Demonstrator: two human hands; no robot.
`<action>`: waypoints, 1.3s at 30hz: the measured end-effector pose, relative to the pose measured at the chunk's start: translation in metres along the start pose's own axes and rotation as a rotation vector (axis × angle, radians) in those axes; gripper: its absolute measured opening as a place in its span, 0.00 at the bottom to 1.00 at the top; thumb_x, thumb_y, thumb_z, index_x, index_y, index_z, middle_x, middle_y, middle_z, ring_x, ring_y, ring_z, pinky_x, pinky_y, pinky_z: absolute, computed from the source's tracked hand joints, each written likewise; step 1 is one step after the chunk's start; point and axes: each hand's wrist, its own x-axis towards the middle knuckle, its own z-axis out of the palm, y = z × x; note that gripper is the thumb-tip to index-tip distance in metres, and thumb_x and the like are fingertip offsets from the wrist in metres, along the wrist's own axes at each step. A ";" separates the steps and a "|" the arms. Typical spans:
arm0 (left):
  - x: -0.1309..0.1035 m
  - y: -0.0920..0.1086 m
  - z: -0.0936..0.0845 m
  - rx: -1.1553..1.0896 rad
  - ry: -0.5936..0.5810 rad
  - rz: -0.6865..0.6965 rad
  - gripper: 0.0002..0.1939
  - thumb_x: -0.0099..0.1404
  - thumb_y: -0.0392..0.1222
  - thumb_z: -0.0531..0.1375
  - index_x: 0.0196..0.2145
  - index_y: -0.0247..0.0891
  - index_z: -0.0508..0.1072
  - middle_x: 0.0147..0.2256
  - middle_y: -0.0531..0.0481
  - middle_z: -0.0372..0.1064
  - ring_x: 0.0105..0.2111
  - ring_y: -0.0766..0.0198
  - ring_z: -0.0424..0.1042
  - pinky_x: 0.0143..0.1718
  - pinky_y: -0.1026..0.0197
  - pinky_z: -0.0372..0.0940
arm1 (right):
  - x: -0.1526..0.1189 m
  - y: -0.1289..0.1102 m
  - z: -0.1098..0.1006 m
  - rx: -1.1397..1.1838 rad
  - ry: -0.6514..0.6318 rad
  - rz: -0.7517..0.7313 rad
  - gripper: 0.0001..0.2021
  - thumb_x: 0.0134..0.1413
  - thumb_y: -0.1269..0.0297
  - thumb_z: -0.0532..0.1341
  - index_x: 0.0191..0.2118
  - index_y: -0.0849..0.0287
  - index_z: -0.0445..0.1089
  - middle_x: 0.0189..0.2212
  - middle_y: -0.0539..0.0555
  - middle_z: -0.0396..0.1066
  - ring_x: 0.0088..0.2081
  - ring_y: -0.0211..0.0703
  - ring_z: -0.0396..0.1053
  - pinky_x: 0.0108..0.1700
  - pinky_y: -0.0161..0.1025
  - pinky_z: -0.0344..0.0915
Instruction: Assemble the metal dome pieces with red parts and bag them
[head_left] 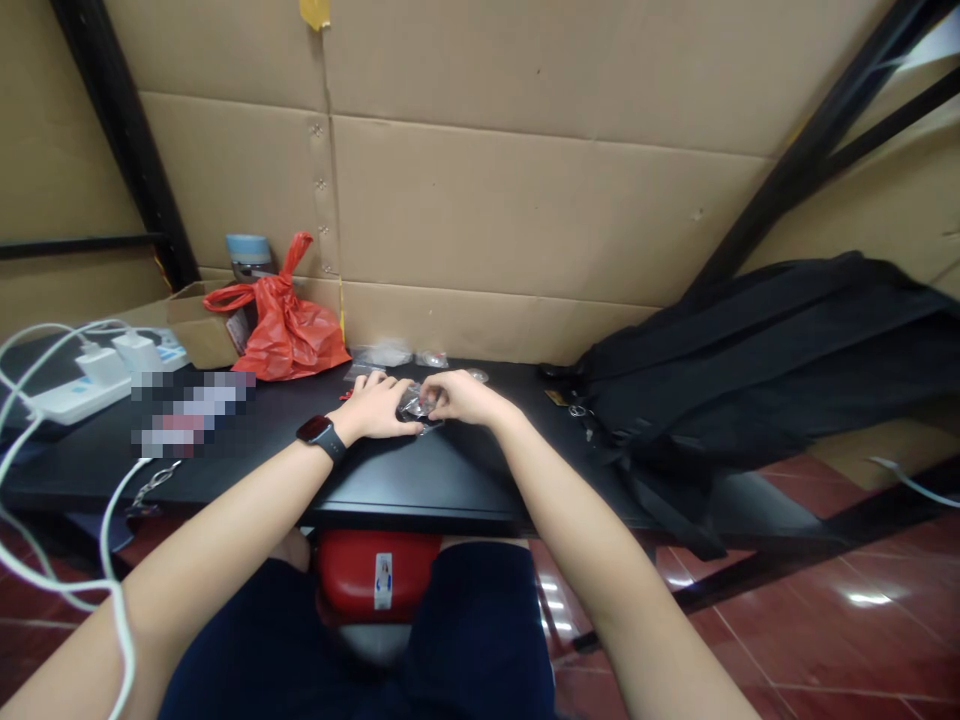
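Observation:
Both hands meet over a small clear plastic bag [413,403] on the black table [420,480]. My left hand [379,405], with a black watch on its wrist, lies with fingers spread on the table and its thumb beside the bag. My right hand [463,397] pinches the bag's right side between thumb and fingers. What is inside the bag is too small to tell. Something small and red [346,396] shows by my left fingers. Behind the hands lie more clear plastic bags [388,352].
A red plastic bag [292,330] and a cardboard box [201,330] stand at the back left. A white power strip [75,398] with chargers and cables is at the far left. A black backpack [780,350] covers the right side.

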 end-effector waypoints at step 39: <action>0.010 -0.010 -0.002 -0.122 0.176 -0.247 0.15 0.62 0.46 0.57 0.22 0.40 0.77 0.34 0.47 0.78 0.41 0.53 0.70 0.41 0.55 0.56 | 0.017 0.030 0.020 -0.043 0.158 0.162 0.14 0.58 0.65 0.58 0.23 0.61 0.71 0.25 0.53 0.73 0.30 0.40 0.68 0.37 0.35 0.60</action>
